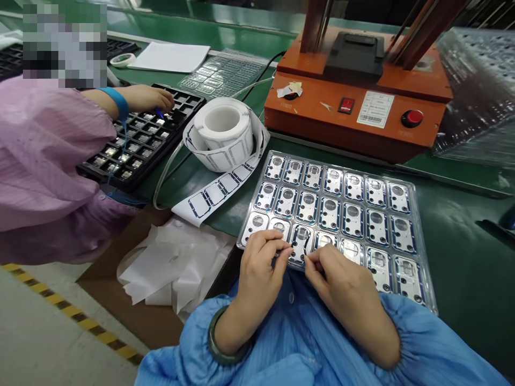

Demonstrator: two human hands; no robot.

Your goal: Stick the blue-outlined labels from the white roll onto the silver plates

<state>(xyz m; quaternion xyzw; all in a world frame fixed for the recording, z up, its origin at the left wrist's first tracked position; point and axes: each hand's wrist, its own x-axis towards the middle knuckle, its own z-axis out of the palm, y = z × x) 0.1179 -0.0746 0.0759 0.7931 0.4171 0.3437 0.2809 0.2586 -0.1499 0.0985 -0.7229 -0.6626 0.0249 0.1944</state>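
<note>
A clear plastic tray (418, 225) holds rows of small silver metal plates, each with a round window and blue edging. Over one plate (298, 239) in its nearest row, my two hands meet from either side. A thin black adhesive frame (307, 242) stretches between them, partly hidden by the fingers. My left hand (261, 262) is closed, thumb and forefinger pinching at the frame's left side. My right hand (340, 273) is closed too, its fingertips pinching the lower right end of the black strip.
A roll of frame-shaped adhesive labels (225, 142) stands behind the tray, its strip trailing left. Beyond is an orange press machine (314, 120). A cardboard box (120, 273) holds peeled backing paper (173, 262). At left, a co-worker's hand (147, 101) works over a black tray (155, 155).
</note>
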